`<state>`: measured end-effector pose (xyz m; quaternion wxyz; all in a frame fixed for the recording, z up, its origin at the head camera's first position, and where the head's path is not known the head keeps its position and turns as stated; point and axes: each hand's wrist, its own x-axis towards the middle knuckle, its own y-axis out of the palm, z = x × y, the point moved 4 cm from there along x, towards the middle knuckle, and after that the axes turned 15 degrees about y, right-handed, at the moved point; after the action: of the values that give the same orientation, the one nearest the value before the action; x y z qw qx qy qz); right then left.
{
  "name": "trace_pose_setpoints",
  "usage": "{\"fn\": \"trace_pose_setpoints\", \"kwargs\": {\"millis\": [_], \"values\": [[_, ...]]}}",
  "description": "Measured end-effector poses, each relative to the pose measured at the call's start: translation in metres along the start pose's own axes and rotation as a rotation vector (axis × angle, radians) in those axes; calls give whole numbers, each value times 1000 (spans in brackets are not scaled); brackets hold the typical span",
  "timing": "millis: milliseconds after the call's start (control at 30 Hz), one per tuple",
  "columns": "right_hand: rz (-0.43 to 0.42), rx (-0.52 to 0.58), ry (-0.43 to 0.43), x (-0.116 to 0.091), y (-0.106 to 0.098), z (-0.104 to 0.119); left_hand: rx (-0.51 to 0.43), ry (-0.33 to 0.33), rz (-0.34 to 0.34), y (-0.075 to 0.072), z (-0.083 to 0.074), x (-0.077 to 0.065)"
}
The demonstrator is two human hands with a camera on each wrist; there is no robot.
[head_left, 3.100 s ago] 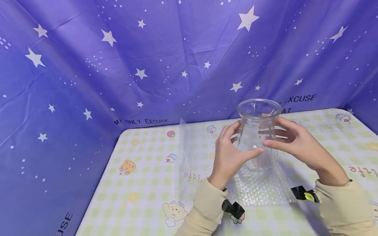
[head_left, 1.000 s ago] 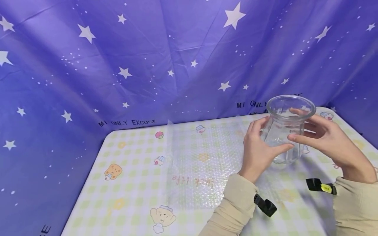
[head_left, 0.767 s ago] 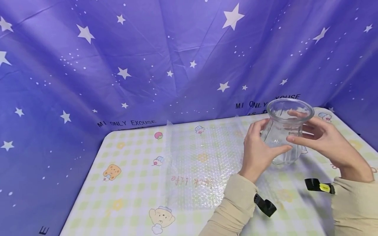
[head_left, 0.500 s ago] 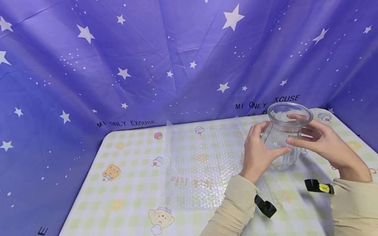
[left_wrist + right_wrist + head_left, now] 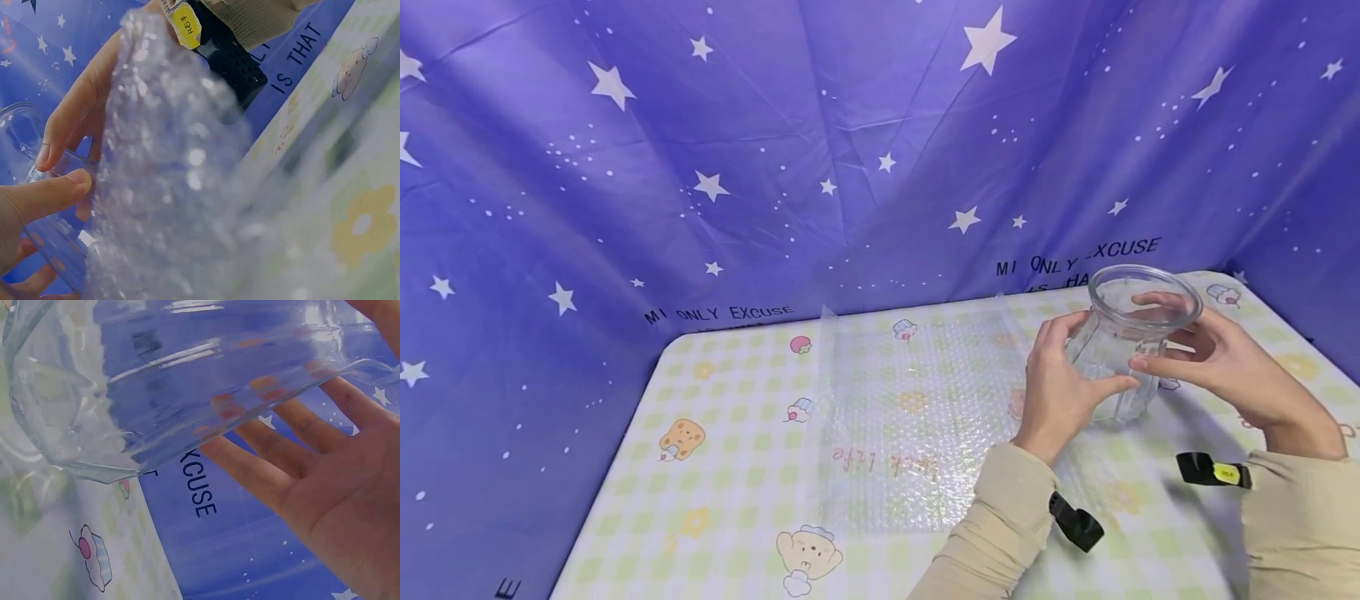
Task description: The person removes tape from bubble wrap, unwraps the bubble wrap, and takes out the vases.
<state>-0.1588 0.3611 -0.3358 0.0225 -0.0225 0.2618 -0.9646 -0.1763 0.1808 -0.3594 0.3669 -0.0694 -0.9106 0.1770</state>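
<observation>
Both hands hold a clear glass vase (image 5: 1108, 354) at the right of the head view. Its wide round rim faces up, and the faceted body leans slightly right. My left hand (image 5: 1060, 387) curves round the near left side, thumb across the front. My right hand (image 5: 1228, 358) grips the right side below the rim, thumb in front and fingers behind. Several of those fingers show against the glass in the right wrist view. A sheet of bubble wrap (image 5: 910, 417) lies on the table left of the vase; blurred bubble wrap (image 5: 169, 162) fills much of the left wrist view.
A checked tablecloth (image 5: 625, 483) with cartoon prints covers the table. Purple star-printed curtain (image 5: 812, 167) hangs behind it and at both sides. Black camera mounts (image 5: 1075, 523) stick out from the sleeve cuffs.
Both hands have carried the vase right, from over the bubble wrap towards the table's right side. Lately it has dipped a little and tilted slightly; the grip looks unchanged.
</observation>
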Motion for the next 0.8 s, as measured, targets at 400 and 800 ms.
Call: {"fn": "trace_pose_setpoints", "kwargs": {"millis": [400,800], "values": [[10,-36,33,3,1,-10,35,-40,42,6,7,-3],[22,-55,40,4,2,-10,30,-27,67,7,10,-4]]}}
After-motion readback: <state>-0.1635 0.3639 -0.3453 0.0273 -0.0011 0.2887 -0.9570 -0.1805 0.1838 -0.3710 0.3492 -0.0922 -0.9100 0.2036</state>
